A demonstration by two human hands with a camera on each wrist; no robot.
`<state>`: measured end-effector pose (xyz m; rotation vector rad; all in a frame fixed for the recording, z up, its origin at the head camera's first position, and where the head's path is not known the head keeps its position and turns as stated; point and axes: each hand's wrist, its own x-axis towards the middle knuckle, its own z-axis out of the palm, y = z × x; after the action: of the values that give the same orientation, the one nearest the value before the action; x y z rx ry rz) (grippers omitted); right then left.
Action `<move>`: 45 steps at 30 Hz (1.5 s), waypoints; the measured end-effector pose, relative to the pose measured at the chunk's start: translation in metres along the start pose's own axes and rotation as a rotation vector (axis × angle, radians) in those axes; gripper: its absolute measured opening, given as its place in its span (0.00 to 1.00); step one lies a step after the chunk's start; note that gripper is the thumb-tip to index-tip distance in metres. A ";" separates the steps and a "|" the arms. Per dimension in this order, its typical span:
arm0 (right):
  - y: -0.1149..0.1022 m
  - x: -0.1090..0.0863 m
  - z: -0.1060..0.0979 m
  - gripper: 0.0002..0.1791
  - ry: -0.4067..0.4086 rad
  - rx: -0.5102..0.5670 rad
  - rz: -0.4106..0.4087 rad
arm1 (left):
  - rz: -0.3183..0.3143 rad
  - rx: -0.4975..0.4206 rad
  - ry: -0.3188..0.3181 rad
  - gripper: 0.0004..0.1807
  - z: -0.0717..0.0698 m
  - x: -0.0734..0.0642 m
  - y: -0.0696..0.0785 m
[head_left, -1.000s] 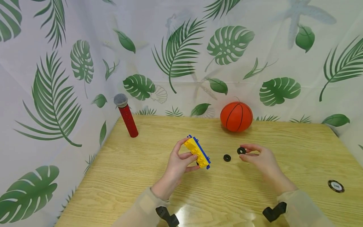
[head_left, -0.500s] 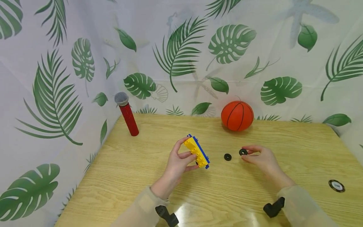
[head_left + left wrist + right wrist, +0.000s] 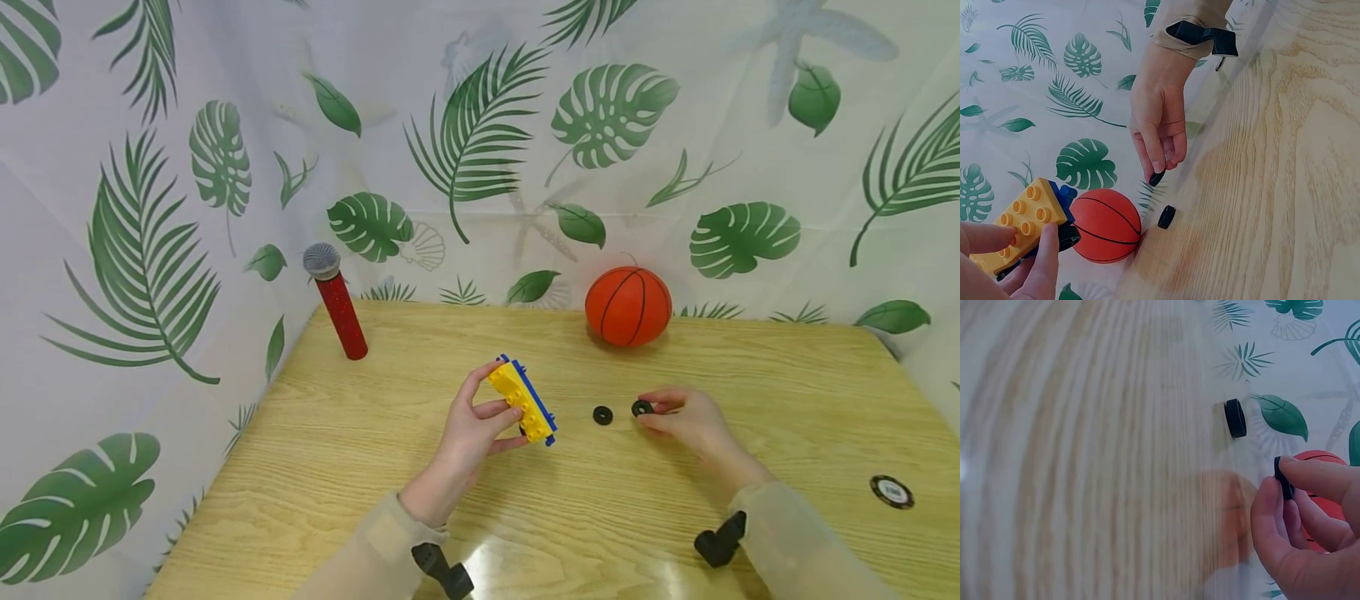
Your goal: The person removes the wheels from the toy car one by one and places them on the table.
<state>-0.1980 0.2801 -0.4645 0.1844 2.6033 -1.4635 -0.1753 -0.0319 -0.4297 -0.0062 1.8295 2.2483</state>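
My left hand (image 3: 467, 433) grips a toy car body (image 3: 523, 403) of studded yellow brick on a blue base, tilted above the table. In the left wrist view a black wheel shows on the underside of the car body (image 3: 1040, 215), near the fingertips. Between thumb and fingertips my right hand (image 3: 693, 421) pinches a small black ring-shaped tire (image 3: 641, 408). A second black tire (image 3: 602, 415) lies flat on the table between the two hands, just left of the pinched one.
At the back of the wooden table (image 3: 337, 467) sits an orange toy basketball (image 3: 628, 307). A red microphone (image 3: 342, 312) stands at the back left. Far to the right lies a round poker chip (image 3: 892, 492). Leaf-printed cloth hangs behind and on the left.
My right hand has lowered slightly with the tire, bringing it closer to the tabletop. The left hand keeps the car body in nearly the same place.
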 end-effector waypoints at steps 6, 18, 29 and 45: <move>0.004 0.002 0.000 0.26 -0.006 -0.023 0.015 | 0.005 0.000 -0.003 0.35 -0.001 0.000 0.000; 0.010 0.006 -0.001 0.27 -0.054 -0.048 0.040 | 0.003 -0.007 -0.005 0.36 -0.002 0.000 -0.002; 0.013 0.009 0.000 0.26 -0.050 -0.076 0.039 | -0.002 -0.015 0.002 0.36 -0.004 0.000 -0.002; 0.015 0.011 0.001 0.26 -0.052 -0.104 0.048 | 0.004 -0.012 0.002 0.36 -0.004 0.000 -0.002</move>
<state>-0.2064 0.2873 -0.4799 0.1925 2.6063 -1.2964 -0.1754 -0.0358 -0.4323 -0.0073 1.8181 2.2629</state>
